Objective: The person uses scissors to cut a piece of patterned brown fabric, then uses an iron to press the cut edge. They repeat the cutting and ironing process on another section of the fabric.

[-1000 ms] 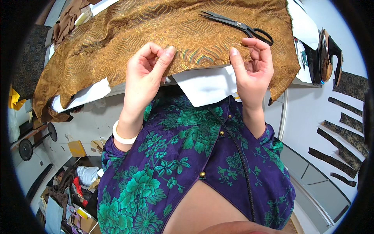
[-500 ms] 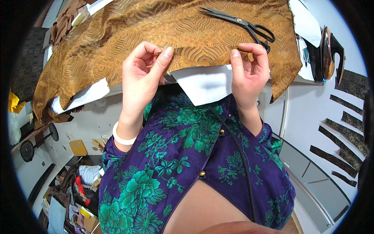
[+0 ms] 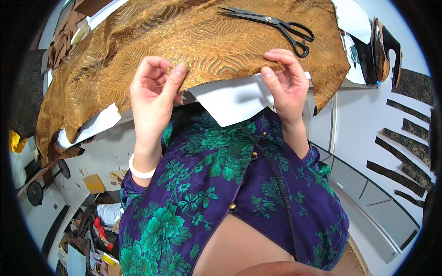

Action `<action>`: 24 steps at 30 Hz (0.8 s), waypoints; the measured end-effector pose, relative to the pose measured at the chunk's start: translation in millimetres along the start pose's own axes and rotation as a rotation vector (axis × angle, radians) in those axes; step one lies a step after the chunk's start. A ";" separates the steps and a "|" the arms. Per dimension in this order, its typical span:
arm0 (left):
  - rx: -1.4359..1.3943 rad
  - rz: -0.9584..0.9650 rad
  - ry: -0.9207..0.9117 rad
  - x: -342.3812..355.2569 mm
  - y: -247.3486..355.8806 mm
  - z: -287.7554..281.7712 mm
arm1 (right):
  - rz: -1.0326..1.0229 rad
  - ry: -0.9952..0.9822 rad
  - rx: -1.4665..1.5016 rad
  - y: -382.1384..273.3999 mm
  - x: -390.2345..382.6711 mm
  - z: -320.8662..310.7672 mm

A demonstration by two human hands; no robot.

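A large gold-brown brocade fabric [image 3: 115,60] with a wavy woven pattern spreads over the table in front of me. My left hand [image 3: 154,85] pinches its near edge between thumb and bent fingers. At the same edge, farther right, my right hand [image 3: 287,83] has thumb and forefinger apart, with the cloth close to the fingertips. A white paper piece [image 3: 230,99] with a pointed lower corner hangs below the edge between my hands. Black-handled scissors [image 3: 276,23] lie on the brocade just beyond my right hand, blades pointing left.
A clothes iron [image 3: 384,50] stands at the far right. Dark patterned fabric strips [image 3: 400,152] hang on the white surface at right. Another white paper [image 3: 92,124] sticks out under the brocade at left. Cloth scraps and bags [image 3: 99,225] are heaped low at left.
Both hands have shifted slightly left in view, along with the scene. The right thumb and forefinger have parted, and the edge strip stretched between my hands now lies flatter.
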State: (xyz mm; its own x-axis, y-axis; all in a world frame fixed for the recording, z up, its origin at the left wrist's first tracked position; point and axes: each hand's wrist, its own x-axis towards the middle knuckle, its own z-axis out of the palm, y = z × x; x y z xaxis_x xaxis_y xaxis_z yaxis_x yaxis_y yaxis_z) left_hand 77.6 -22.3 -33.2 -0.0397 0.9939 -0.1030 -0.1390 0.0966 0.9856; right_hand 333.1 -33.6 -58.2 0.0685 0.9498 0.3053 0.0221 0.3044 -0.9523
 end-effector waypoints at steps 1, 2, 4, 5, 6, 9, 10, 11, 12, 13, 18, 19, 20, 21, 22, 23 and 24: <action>0.029 0.033 0.002 0.3 -2.4 -1.4 | 0.028 -0.001 0.005 0.3 -0.9 -0.5; 0.033 0.057 0.028 -0.4 -1.0 1.4 | 0.056 -0.003 0.010 0.7 -1.5 -0.8; 0.045 0.104 0.084 -3.5 5.0 7.2 | 0.034 -0.005 0.035 1.6 -1.6 -1.0; 0.023 0.086 0.058 -4.0 3.9 3.7 | 0.022 -0.008 0.035 1.8 -1.4 -1.5; 0.032 0.044 0.011 -3.5 1.8 -1.1 | 0.011 -0.012 0.035 1.9 -1.3 -1.6; 0.002 -0.066 -0.080 -3.3 -6.2 -7.7 | 0.074 0.208 0.110 -8.4 0.0 11.4; 0.001 -0.064 -0.075 -3.6 -5.5 -7.5 | 0.182 0.197 0.170 -11.0 2.0 7.4; 0.001 -0.062 -0.071 -4.1 -4.4 -7.3 | 0.290 0.186 0.230 -13.4 3.9 -0.7; 0.001 -0.060 -0.066 -4.5 -3.1 -7.0 | 0.397 0.174 0.290 -14.1 5.6 -4.9; -0.002 -0.064 -0.058 -4.4 -2.0 -5.9 | 0.339 0.149 0.179 -11.3 7.9 0.3; 0.036 -0.094 -0.071 -3.1 -1.0 -9.6 | 0.351 0.059 0.277 -17.7 3.9 0.6; 0.014 -0.103 -0.082 -3.9 -0.8 -9.9 | 0.344 0.067 0.279 -17.0 3.6 1.4; -0.008 -0.111 -0.094 -4.9 -0.3 -9.6 | 0.338 0.075 0.281 -16.6 3.3 2.0; -0.030 -0.119 -0.106 -5.3 0.2 -9.1 | 0.344 0.078 0.274 -17.6 3.2 2.2; -0.031 -0.127 -0.103 -5.8 1.1 -8.9 | 0.353 0.079 0.268 -19.3 3.3 2.5; -0.032 -0.134 -0.100 -5.9 2.3 -8.4 | 0.361 0.080 0.261 -20.1 3.4 2.5; -0.033 -0.142 -0.098 -5.9 3.2 -8.0 | 0.377 0.069 0.277 -19.6 3.5 2.0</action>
State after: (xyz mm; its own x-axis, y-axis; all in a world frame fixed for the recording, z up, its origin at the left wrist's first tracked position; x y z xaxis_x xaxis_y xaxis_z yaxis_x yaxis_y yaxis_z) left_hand 69.4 -28.3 -30.4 0.0788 0.9711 -0.2253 -0.1693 0.2358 0.9569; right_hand 330.9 -36.1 -38.4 0.0870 0.9936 -0.0717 -0.2831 -0.0443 -0.9581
